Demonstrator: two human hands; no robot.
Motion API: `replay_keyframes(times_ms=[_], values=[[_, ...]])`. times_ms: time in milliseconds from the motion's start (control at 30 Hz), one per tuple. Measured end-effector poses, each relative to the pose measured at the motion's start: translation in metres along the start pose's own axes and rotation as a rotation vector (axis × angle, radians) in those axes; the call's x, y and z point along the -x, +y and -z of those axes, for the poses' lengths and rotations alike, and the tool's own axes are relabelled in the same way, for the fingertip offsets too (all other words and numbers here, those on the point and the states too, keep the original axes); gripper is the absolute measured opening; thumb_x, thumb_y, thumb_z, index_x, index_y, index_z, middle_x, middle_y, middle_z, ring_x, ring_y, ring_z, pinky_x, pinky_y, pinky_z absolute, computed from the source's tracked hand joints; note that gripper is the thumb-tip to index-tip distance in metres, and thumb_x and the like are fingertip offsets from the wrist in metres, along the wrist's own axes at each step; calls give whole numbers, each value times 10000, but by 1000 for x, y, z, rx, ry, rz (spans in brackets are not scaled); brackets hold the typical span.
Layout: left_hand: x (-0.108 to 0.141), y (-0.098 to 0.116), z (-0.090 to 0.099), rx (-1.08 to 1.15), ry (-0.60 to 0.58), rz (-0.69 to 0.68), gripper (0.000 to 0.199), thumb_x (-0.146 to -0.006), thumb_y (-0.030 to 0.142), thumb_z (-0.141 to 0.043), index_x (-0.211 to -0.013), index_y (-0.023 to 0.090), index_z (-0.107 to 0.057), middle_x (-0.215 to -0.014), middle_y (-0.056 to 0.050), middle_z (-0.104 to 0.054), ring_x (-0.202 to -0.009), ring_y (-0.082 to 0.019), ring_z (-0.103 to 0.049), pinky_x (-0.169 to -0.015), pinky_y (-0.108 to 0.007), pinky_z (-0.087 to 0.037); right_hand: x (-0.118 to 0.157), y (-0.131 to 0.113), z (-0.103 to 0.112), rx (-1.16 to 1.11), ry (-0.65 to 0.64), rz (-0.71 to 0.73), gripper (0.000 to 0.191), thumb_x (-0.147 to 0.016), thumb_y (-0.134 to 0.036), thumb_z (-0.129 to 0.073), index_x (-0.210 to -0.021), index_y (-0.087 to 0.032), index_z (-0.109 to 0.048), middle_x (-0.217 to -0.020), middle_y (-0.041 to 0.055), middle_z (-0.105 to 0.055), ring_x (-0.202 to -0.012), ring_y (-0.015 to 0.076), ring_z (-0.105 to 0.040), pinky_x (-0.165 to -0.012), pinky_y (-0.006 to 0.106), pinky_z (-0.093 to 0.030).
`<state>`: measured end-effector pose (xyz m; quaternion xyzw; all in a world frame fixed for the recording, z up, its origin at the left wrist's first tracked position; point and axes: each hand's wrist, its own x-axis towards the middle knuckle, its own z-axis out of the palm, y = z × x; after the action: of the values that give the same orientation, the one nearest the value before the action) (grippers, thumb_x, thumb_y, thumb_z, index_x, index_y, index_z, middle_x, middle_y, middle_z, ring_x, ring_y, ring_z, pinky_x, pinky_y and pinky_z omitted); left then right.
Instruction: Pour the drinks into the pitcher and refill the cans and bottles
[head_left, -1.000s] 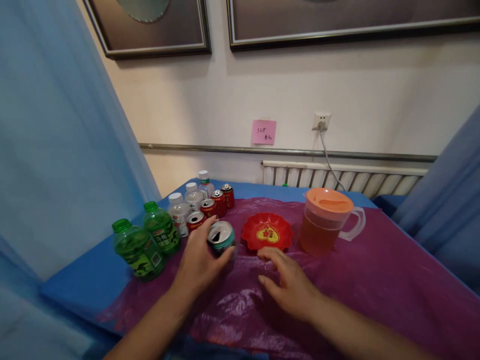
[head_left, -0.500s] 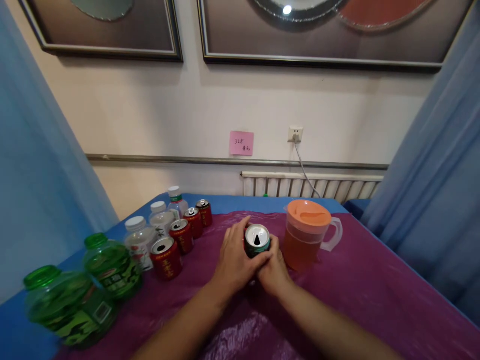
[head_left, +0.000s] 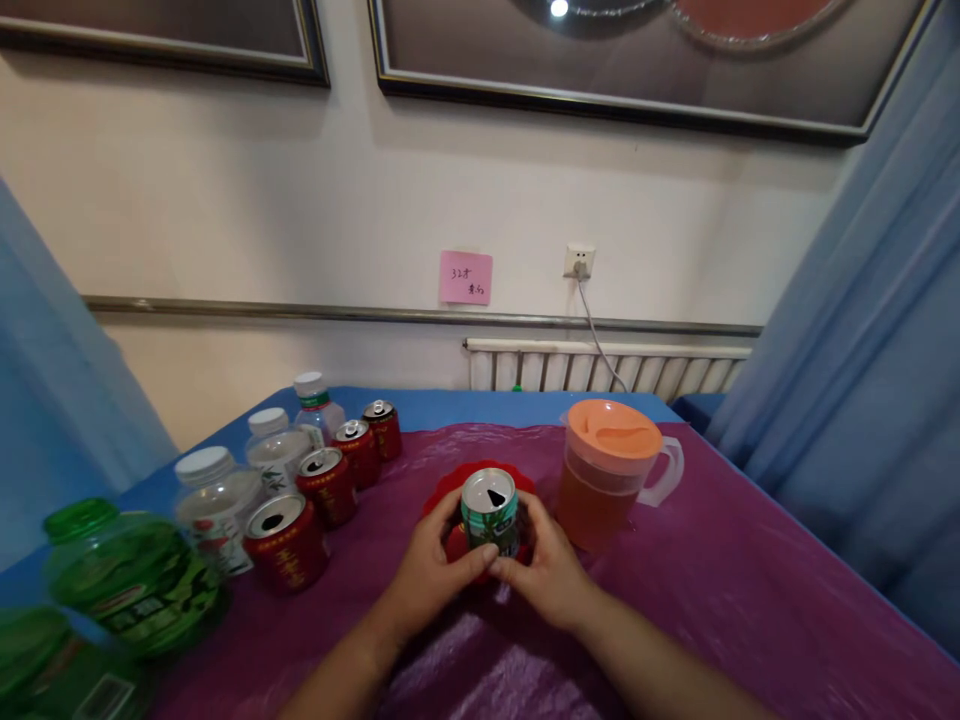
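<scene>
An opened green can (head_left: 491,510) is upright between my two hands. My left hand (head_left: 439,560) wraps its left side, and my right hand (head_left: 544,560) wraps its right side; both thumbs meet at its front. Behind and around the can, a red dish-like object (head_left: 441,488) with a wavy rim shows, partly covered by my hands. To the right of my right hand stands a clear pitcher (head_left: 596,500) of amber liquid with an orange lid and a clear handle.
Red cans (head_left: 287,545) stand in a slanting row at the left, beside clear bottles with white caps (head_left: 217,500). Green bottles (head_left: 139,580) are at the far left. A purple sheet (head_left: 720,580) covers the blue table. Behind are a radiator and a wall socket.
The view has shifted right and closer to the can. My hands have turned the can, so its green side shows more, and a red dish-like object is now visible behind it.
</scene>
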<state>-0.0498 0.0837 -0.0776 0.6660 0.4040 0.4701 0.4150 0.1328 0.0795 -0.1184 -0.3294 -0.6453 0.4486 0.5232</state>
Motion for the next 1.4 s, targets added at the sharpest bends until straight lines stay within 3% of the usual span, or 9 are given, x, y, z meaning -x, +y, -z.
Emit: replay_keyframes(times_ms=[233,533,633,733,833,900,1000,1133,1400], values=[[-5,-1,-1,-50,213,5,683,-698,475,-824,-1258,151,-605,-1253,-155,-723,-1141,-339,-702,-1023,-476,-557,7,-32,6,392,177,128,381,-932,-375,-639,-1264,-209,-552,-1188,99,-652,-998,221,-645,-903,375,-523],[-9,-12,-4,-231,300,-26,688,-688,478,-806,-1262,152,-611,-1208,-135,-740,-1084,-313,-717,-997,-476,-564,13,-80,26,62,342,146,219,-1011,-365,-551,-1171,-231,-617,-979,32,-666,-749,142,-610,-682,271,-518],[-8,-10,-7,-275,298,-11,682,-684,472,-808,-1260,160,-618,-1198,-128,-749,-1080,-312,-719,-988,-477,-569,24,-91,48,109,465,269,192,-1007,-330,-564,-1163,-248,-641,-1104,50,-667,-794,140,-632,-714,276,-527],[-7,-9,-8,-306,318,1,676,-682,463,-812,-1260,170,-619,-1199,-121,-752,-1084,-311,-719,-985,-474,-571,28,-86,81,212,743,384,234,-960,-336,-624,-1176,-246,-634,-1189,67,-642,-965,182,-647,-849,333,-526],[-8,-10,-8,-315,337,7,677,-694,465,-803,-1272,168,-613,-1208,-122,-749,-1093,-310,-717,-990,-474,-568,21,-63,121,199,1004,321,411,-912,-424,-663,-1264,-235,-568,-1221,73,-608,-1103,208,-614,-978,395,-482],[-9,-12,-8,-319,350,9,679,-694,468,-801,-1273,167,-612,-1207,-125,-749,-1095,-313,-718,-991,-477,-567,13,-42,144,182,1081,203,507,-868,-497,-687,-1272,-224,-548,-1239,76,-602,-1144,215,-593,-1006,400,-463],[-10,-15,-8,-327,361,4,675,-688,469,-803,-1267,175,-616,-1215,-125,-747,-1104,-317,-716,-998,-483,-563,1,-15,163,174,1054,107,508,-832,-578,-691,-1150,-191,-607,-1151,78,-654,-1067,216,-625,-957,382,-484],[-10,-15,-8,-327,356,21,681,-689,466,-795,-1276,173,-613,-1231,-122,-741,-1129,-313,-707,-1024,-482,-550,-8,5,167,102,968,29,534,-832,-699,-633,-908,-171,-643,-807,24,-674,-696,163,-625,-669,300,-514],[-9,-18,-9,-302,343,6,679,-706,439,-793,-1308,186,-605,-1275,-108,-725,-1169,-306,-689,-1052,-479,-533,-9,1,171,-20,873,11,596,-758,-772,-673,-730,-185,-573,-613,-43,-539,-517,96,-468,-512,234,-398]])
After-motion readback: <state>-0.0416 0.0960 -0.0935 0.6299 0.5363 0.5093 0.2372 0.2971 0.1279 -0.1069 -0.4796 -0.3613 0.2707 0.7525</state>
